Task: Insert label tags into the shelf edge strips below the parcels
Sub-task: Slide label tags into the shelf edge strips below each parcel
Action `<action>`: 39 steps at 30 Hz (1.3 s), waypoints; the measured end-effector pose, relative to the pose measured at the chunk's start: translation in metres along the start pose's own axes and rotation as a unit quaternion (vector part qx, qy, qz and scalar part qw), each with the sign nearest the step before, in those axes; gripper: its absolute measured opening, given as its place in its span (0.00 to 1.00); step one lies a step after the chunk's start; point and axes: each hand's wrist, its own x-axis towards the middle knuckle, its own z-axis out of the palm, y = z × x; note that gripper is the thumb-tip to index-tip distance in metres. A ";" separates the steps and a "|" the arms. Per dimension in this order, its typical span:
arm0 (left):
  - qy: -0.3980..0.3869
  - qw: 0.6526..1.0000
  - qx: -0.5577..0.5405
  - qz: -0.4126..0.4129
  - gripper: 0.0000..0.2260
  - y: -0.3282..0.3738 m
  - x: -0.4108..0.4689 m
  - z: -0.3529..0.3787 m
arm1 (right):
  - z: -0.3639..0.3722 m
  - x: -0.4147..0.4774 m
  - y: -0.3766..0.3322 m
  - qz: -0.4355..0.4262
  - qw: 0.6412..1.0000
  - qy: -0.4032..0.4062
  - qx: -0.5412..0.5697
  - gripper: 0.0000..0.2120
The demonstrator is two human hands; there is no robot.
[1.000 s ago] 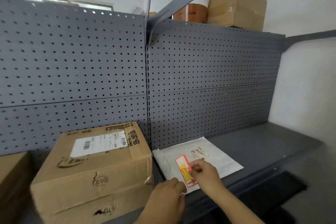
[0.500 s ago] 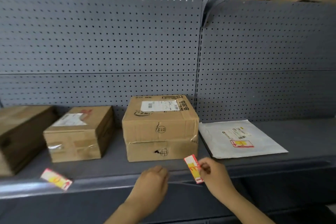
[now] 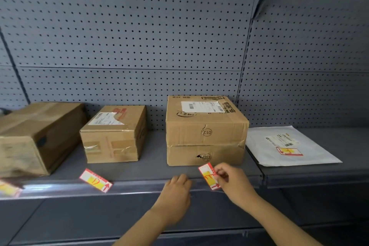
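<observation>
My right hand [image 3: 232, 182] pinches a red, white and yellow label tag [image 3: 208, 177] upright at the shelf edge strip [image 3: 139, 187], just below the tall cardboard parcel marked 013 [image 3: 205, 130]. My left hand [image 3: 175, 189] rests its fingertips on the strip to the left of that tag, holding nothing. A second tag [image 3: 95, 180] lies tilted at the strip below the small taped parcel [image 3: 114, 134]. A third tag [image 3: 8, 189] is blurred at the far left. A white mailer bag [image 3: 311, 152] carries another tag [image 3: 289, 151] on top.
A large brown box [image 3: 36, 136] stands at the left end of the grey shelf [image 3: 155, 158]. Perforated grey back panels [image 3: 129, 36] rise behind the parcels. A lower shelf [image 3: 99, 217] juts out beneath my arms.
My view has swung left and back, from the mailer to the whole shelf. My right hand carried the tag from over the mailer down to the strip below the tall parcel; my left hand followed.
</observation>
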 end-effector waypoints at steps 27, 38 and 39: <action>0.017 0.998 0.013 -0.056 0.21 0.015 0.010 0.017 | 0.013 0.032 0.024 -0.105 0.989 -0.022 -0.104 0.04; 0.052 0.994 0.000 -0.091 0.16 0.016 0.010 0.002 | 0.007 0.034 0.024 -0.149 0.977 -0.051 -0.143 0.10; 0.059 0.994 -0.003 -0.091 0.15 0.014 0.010 -0.002 | 0.002 0.033 0.024 -0.142 0.979 -0.050 -0.139 0.10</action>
